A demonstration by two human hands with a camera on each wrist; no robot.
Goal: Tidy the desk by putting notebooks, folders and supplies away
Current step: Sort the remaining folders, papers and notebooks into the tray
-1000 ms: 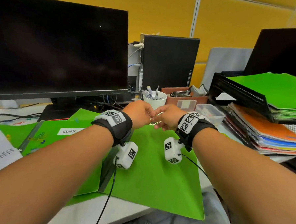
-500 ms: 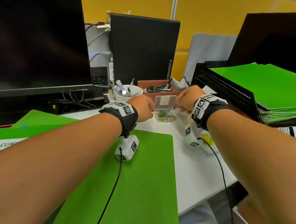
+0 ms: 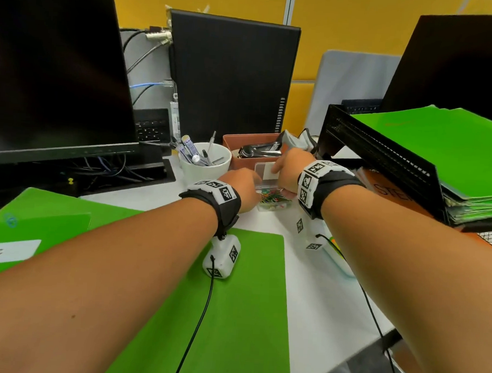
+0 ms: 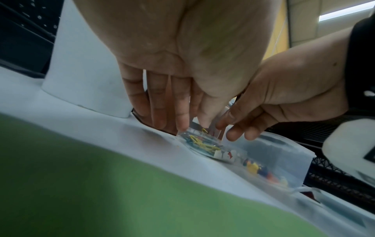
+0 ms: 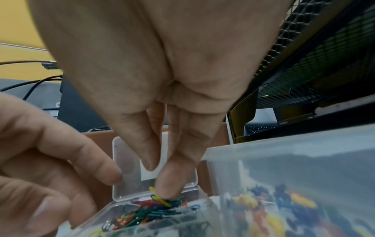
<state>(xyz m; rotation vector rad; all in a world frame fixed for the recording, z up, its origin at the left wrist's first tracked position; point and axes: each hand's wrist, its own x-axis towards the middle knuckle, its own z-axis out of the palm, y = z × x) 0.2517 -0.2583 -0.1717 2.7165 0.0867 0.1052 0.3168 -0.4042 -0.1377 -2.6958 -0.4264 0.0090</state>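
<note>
A small clear box of coloured paper clips [image 3: 273, 201] stands on the white desk with its lid [image 5: 129, 166] raised. My left hand [image 3: 246, 190] holds the box at its left rim, fingers [image 4: 181, 123] at the corner and thumb over it. My right hand [image 3: 287, 171] reaches down into the box. One fingertip [image 5: 167, 187] presses on the clips beside a yellow clip [image 5: 152, 190], with the thumb held apart above it. Green folders lie in front of me [image 3: 204, 298] and at the left [image 3: 37, 224].
A larger clear box of push pins [image 5: 284, 192] sits right of the clip box. Behind are a white mug of pens [image 3: 211, 167], a brown tray [image 3: 233, 141] and a computer tower. A black file rack [image 3: 383, 153] holding green folders fills the right.
Both hands moved from above the green folder, right and forward, to the clip box. The right hand has come in from beside the box to dip into it.
</note>
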